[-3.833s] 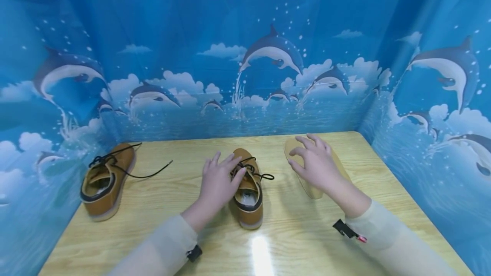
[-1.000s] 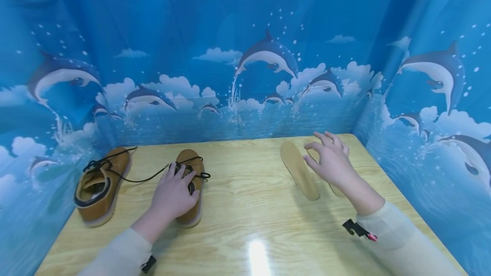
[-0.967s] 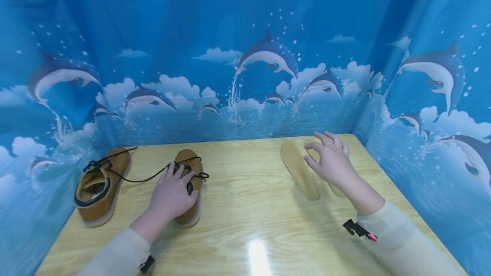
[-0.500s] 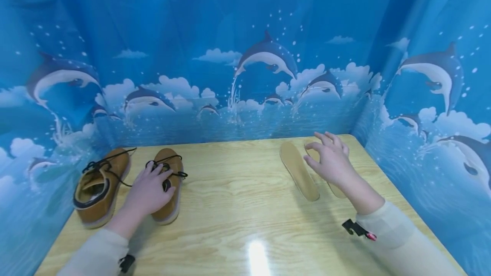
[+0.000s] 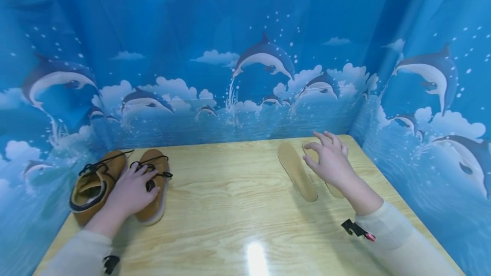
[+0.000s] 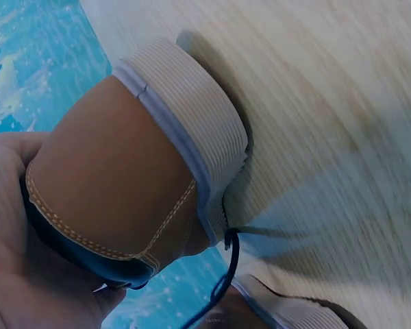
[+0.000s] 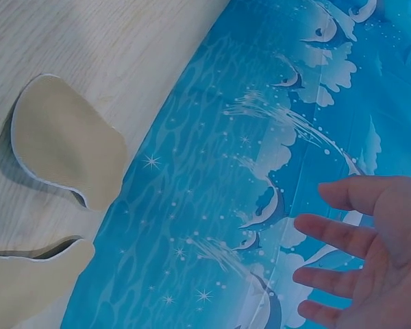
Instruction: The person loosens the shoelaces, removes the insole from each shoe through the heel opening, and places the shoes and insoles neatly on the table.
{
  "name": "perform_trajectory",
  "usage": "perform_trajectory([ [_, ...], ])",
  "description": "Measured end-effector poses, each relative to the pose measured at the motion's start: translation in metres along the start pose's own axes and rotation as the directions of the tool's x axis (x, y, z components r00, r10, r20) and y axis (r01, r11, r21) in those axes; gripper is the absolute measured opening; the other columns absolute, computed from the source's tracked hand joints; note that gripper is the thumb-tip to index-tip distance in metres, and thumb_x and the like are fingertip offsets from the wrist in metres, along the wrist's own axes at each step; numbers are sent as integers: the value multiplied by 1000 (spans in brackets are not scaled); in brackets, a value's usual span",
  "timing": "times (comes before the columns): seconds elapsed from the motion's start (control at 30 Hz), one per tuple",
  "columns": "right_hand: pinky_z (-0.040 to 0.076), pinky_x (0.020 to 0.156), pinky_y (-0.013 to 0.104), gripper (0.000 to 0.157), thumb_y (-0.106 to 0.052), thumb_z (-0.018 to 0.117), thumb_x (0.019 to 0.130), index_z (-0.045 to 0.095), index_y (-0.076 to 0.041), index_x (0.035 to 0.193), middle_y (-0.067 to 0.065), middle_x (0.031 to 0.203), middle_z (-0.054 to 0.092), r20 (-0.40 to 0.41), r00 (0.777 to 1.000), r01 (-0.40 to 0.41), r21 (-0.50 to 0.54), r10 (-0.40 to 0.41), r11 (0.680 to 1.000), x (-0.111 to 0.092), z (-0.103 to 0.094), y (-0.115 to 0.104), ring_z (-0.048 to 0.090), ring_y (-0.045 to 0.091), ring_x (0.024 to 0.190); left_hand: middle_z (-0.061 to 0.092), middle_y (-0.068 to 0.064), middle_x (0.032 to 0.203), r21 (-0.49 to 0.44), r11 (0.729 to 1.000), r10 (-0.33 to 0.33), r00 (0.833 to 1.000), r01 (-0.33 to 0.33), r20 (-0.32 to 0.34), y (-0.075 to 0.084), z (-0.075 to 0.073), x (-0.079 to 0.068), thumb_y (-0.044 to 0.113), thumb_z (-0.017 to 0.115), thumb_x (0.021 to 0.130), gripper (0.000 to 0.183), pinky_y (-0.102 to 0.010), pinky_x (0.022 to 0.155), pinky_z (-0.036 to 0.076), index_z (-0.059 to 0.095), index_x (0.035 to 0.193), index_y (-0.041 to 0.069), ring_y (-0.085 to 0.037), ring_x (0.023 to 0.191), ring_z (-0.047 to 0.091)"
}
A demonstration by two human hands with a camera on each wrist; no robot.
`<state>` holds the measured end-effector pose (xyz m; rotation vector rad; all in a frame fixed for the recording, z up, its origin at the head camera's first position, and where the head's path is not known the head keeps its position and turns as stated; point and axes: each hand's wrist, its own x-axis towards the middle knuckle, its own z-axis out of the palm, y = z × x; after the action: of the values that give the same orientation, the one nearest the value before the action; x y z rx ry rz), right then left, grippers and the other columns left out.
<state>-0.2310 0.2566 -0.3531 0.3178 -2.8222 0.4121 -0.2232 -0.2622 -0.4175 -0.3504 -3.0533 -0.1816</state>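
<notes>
My left hand grips the collar of a tan lace-up shoe, whose heel fills much of the left wrist view. Its toe points away from me, and the hand hides part of its opening. Close on its left stands the matching shoe, partly covered by the same hand. Over on the right, my right hand hovers with relaxed, spread fingers and holds nothing. Below and beside it lie two beige insoles: one insole in full view, the other insole partly hidden by the hand.
Everything lies on a light wood-grain table. A blue dolphin-print curtain encloses its back and both sides. Black laces trail from the shoes. A light glare spot shows near the front.
The left hand has come off the middle of the table leftward, bringing its shoe beside the other one. The right hand moved slightly right earlier, uncovering one insole, and has since stayed there.
</notes>
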Motion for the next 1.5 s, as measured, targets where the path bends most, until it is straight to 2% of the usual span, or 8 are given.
perform_trajectory([
  [0.1,15,105,78,31,-25,71,94,70,-8,120,24,155,36,-4,1000,-1,-3,1,1000,1,0,0,20,50,143,40,-39,144,-17,1000,-6,1000,6,7,-7,0,-1,33,66,93,57,-69,113,20,57,138,-2,-62,137,22],
  [0.3,15,105,77,32,-25,71,94,70,-8,121,25,154,37,-6,1000,2,-5,-2,1000,1,1,1,21,50,142,38,-40,145,-43,999,-22,999,23,26,-15,-4,-1,32,67,92,58,-71,112,19,56,139,-1,-62,137,20],
  [0.63,17,105,77,31,-24,70,94,70,-7,121,24,153,39,2,1000,13,-16,-13,1000,3,1,-2,22,50,142,36,-40,146,-46,998,-31,999,32,40,-19,-8,1,30,67,93,59,-71,111,19,55,140,-2,-62,138,18],
  [0.9,16,105,77,31,-24,69,95,69,-7,122,25,152,39,1,1000,17,-10,-17,1000,2,2,-3,22,50,142,36,-40,146,-39,999,-11,999,12,37,-23,-10,2,31,67,92,58,-71,111,19,56,139,-2,-61,138,19],
  [1.13,18,104,77,31,-24,70,94,70,-7,120,25,151,41,-14,1000,28,0,-28,1000,1,5,-2,24,51,141,37,-38,147,-81,997,15,1000,-13,27,-28,-9,4,31,69,92,59,-74,109,17,55,139,-2,-62,137,20],
  [1.5,17,104,77,30,-22,71,94,70,-7,120,24,152,41,-6,999,33,12,-33,999,0,10,1,23,50,142,36,-36,149,-101,994,38,999,-38,3,-24,-10,2,33,67,95,56,-76,109,13,57,139,1,-61,138,21],
])
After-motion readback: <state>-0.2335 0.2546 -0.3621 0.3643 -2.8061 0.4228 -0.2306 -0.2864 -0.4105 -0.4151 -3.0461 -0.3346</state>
